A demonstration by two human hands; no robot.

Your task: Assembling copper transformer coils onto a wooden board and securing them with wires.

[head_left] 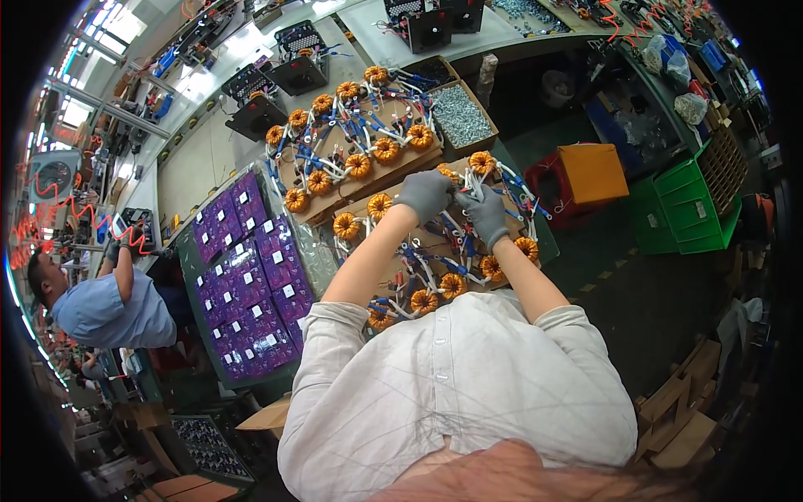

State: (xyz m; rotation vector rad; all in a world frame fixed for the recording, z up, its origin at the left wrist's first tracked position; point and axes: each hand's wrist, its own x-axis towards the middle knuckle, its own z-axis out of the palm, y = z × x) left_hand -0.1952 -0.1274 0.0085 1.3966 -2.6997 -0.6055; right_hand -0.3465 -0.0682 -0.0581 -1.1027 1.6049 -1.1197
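Got some white leads (476, 189) here, by an orange coil (482, 162)
They're at the far right of the near batch. Our right hand (485, 219) has its fingers pinched on them; our left hand (424, 196) is right beside it, fingers curled, can't tell what's in there. Parts box (462, 115) just beyond, purple boards (247, 280) over left, green crate (690, 205) well off right.

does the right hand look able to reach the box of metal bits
Probably yes: the box lies just beyond, with only coils and wires between, though the right hand seems to hold wires.
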